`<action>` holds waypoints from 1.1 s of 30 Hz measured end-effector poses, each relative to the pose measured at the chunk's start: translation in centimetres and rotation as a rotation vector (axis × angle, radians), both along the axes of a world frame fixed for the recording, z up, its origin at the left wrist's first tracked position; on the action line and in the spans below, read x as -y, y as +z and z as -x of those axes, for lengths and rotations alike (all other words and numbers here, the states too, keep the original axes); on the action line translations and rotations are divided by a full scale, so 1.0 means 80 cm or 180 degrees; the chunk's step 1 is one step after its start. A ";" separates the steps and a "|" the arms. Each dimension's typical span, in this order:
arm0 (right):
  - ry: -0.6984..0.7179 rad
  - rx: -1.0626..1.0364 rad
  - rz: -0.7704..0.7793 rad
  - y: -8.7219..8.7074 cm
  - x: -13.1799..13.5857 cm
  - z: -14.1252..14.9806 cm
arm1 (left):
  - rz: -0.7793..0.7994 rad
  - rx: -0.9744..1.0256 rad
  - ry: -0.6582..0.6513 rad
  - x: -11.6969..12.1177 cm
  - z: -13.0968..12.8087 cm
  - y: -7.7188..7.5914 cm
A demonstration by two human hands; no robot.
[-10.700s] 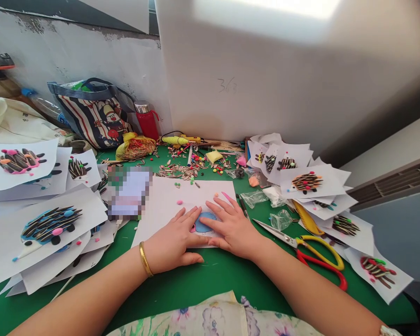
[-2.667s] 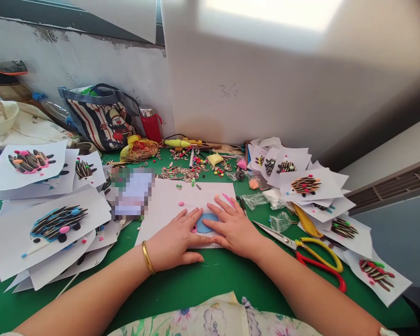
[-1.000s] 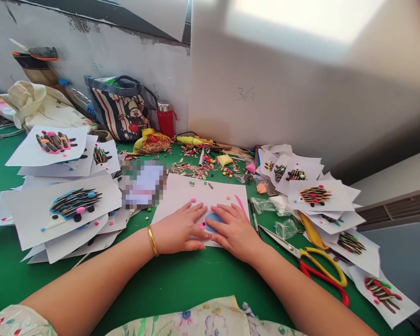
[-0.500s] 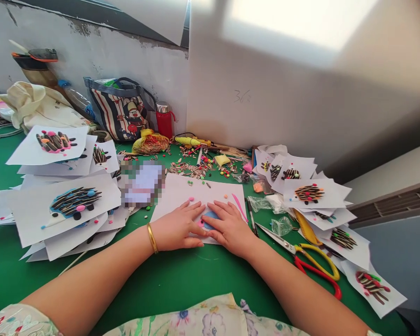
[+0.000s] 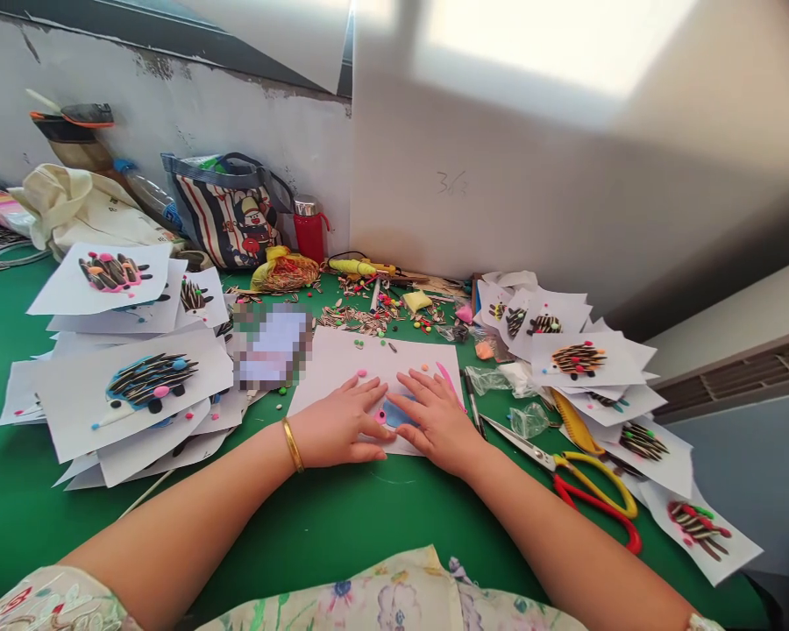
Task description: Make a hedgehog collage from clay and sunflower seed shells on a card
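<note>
While left hand [image 5: 335, 428] and right hand [image 5: 444, 423] lie spread wide, apparently gripping nothing, over white sheet [image 5: 335, 350], uneven finger pressure could smear the blue shape [image 5: 400, 419] toward its five o'clock, or skew the paper toward scissors [image 5: 536, 454] at four.

Item count: hands, two: one left hand [image 5: 342, 426], one right hand [image 5: 442, 427]. White sheet [image 5: 329, 352] beneath the hands: one. Groups of decorated sheets [image 5: 47, 305]: two, one per side; individual sheets overlap and cannot be totalled. Scissors [image 5: 552, 461]: one pair. Gold bracelet [image 5: 293, 445]: one. Red flask [image 5: 309, 237]: one. Striped bag [image 5: 223, 221]: one. Cream cloth bag [image 5: 98, 213]: one. Blue-capped bottle [image 5: 150, 194]: one. Yellow toothed tool [image 5: 579, 427]: one. Loose seeds [image 5: 351, 319]: numerous, too small to count exactly.
</note>
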State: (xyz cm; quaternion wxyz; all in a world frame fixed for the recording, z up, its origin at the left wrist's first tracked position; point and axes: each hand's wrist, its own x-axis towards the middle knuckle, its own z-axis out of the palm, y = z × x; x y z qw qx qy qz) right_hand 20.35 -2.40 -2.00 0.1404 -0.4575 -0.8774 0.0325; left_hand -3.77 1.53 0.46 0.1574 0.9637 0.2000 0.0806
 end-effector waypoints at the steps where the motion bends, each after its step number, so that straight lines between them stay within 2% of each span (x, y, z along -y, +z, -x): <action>1: -0.0015 -0.0013 -0.0011 0.000 0.001 0.000 | 0.0009 0.0013 0.0000 0.000 0.000 0.000; 9: 0.0042 0.0109 0.0049 -0.001 0.004 0.005 | -0.0005 0.0092 0.0033 0.001 0.000 -0.005; 24: -0.0171 0.0036 0.0041 -0.003 -0.003 0.000 | -0.0035 0.0208 -0.0009 -0.001 0.003 -0.007; 29: 0.0103 0.0065 -0.0025 0.002 -0.001 -0.001 | -0.0018 0.0248 0.0006 -0.002 0.004 -0.011; 33: 0.0167 0.0151 0.0123 0.007 -0.001 0.001 | 0.0026 0.0139 0.0023 -0.003 0.004 -0.010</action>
